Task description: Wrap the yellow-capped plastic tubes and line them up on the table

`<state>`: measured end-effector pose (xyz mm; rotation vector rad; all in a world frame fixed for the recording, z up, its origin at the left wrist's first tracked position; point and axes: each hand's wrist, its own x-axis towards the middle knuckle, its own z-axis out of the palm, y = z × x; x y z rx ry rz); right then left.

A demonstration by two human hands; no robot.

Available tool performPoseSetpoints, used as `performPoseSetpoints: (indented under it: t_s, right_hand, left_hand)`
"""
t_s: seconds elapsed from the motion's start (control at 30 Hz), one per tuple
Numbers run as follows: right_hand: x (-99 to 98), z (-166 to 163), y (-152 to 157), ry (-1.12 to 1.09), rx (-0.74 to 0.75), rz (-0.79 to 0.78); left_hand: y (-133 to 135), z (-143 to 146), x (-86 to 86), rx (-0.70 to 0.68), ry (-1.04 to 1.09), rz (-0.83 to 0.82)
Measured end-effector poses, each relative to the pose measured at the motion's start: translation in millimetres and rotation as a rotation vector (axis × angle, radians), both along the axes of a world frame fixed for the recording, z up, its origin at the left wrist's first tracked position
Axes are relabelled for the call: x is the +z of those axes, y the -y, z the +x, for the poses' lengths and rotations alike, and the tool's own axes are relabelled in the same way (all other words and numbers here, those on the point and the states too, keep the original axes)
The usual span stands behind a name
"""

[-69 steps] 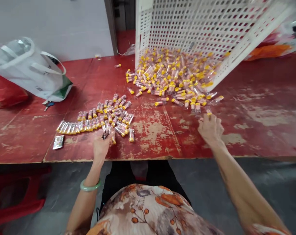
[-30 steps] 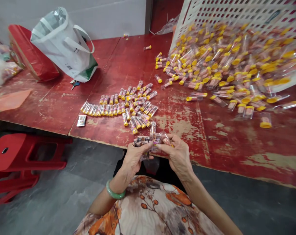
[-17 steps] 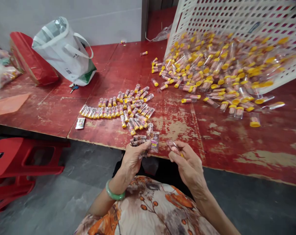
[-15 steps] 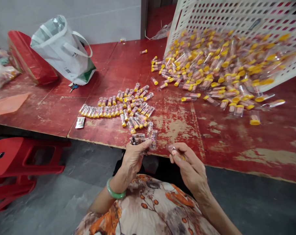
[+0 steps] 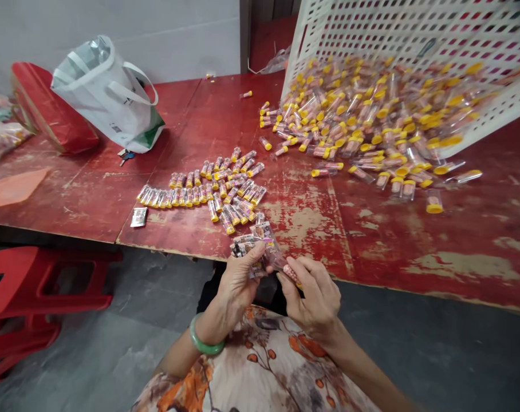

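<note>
At the table's front edge, my left hand [image 5: 240,280] is closed on a small bunch of printed plastic packets [image 5: 246,247]. One clear printed packet [image 5: 268,240] sticks out to the right from under my thumb. My right hand [image 5: 314,292] pinches a small clear tube with pink contents [image 5: 291,273], its yellow cap mostly hidden by my fingers. The tube's end is close against the lower end of that packet; whether it is inside I cannot tell. Just beyond my left hand lie several packed tubes with yellow caps [image 5: 229,217], some in rows.
A white perforated basket [image 5: 315,34] lies tipped at the back right, yellow-capped tubes [image 5: 350,114] spilling from it. At the left stand a white bag [image 5: 101,97] and a red bag [image 5: 49,109], with keys [image 5: 126,155] nearby. One silver packet [image 5: 138,217] lies near the edge. A red stool [image 5: 23,280] stands below.
My right hand has moved left with the tube, up to the packet in my left hand. That packet now sticks out further right from the bunch. The view has shifted slightly.
</note>
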<state>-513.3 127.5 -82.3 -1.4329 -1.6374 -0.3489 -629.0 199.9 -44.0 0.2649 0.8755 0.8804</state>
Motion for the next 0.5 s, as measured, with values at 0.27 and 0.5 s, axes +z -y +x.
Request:
performPoseSetpoints:
  t_s: [0.27, 0.5]
  right_hand:
    - [5.0, -14.1, -3.4, -0.193, -0.063, 0.048]
    - [7.5, -12.0, -9.0, -0.035, 0.0, 0.115]
  left_hand:
    - [1.2, -0.4, -4.9, 0.018, 0.05, -0.024]
    - [1.7, 0.1, -7.7, 0.086, 0.068, 0.123]
